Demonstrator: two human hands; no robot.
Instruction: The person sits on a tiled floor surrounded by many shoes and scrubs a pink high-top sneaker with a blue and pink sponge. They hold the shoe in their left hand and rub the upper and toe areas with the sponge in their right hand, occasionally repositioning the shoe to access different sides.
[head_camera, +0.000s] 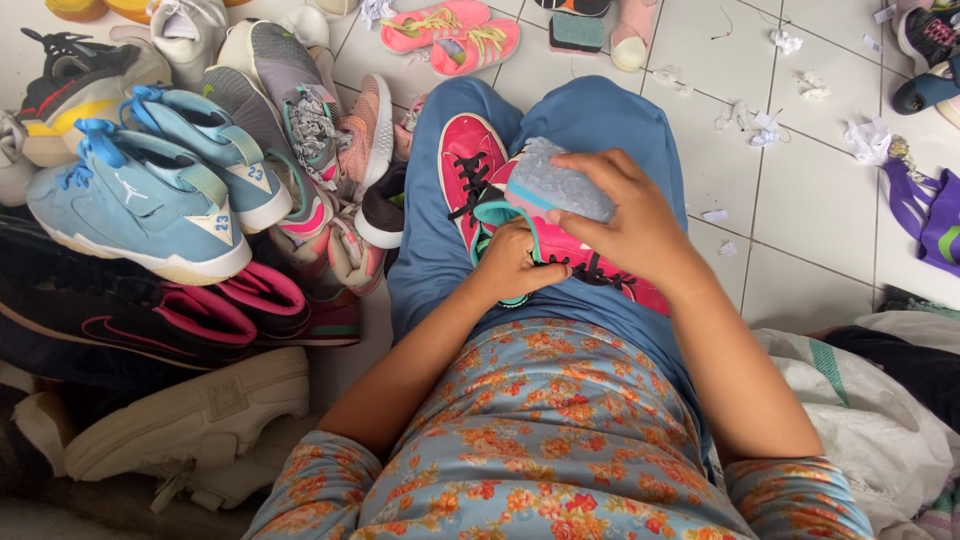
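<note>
I sit on a tiled floor with two pink shoes on my lap. One pink shoe (466, 165) with black laces lies on my left thigh. My left hand (512, 262) grips the teal-lined collar of the other pink shoe (600, 270). My right hand (625, 215) presses a soapy grey sponge (553, 183) with a pink and teal edge onto that shoe's top.
A heap of shoes lies at my left: light blue high-tops (140, 205), grey sneakers (285, 95), black-and-pink ones (150, 320), a white one (190, 415). Pink shoes (450, 35) and crumpled paper bits (865, 140) dot the floor ahead. A white sack (870, 420) and purple bag (930, 215) are at right.
</note>
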